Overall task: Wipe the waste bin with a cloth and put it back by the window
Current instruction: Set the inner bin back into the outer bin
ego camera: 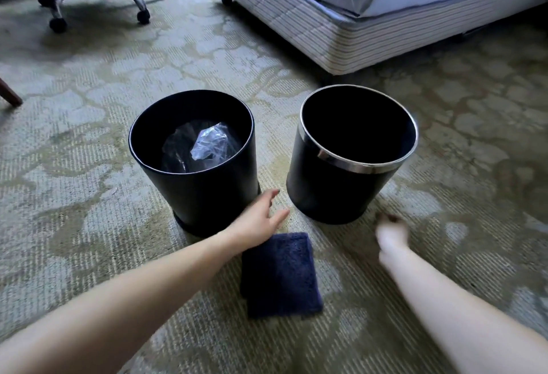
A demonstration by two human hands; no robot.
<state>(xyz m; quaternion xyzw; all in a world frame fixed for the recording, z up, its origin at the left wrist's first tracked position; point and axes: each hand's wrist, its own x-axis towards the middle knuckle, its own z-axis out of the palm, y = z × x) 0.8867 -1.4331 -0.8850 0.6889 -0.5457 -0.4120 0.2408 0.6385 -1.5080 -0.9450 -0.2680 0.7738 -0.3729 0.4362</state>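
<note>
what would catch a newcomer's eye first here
Two black bins stand side by side on the carpet: the left bin holds crumpled clear plastic, the right bin has a silver rim. A folded dark blue cloth lies before them, the left hand open just beyond it, the right hand blurred.

Two forearms and hands of one person, seen from the head camera. The left forearm (133,293) is uncovered along its whole visible length, from the lower left corner to the wrist. Its outline is smooth and narrows steadily toward the hand. The left hand (258,219) is sharply rendered: thumb and fingers appear as separate, slender shapes with rounded tips. The right forearm (444,299) is likewise uncovered from the lower right edge to the wrist. The right hand (391,235) is smeared by motion blur. Its fingers cannot be told apart, and a dark smudge at its far end cannot be identified.
</note>
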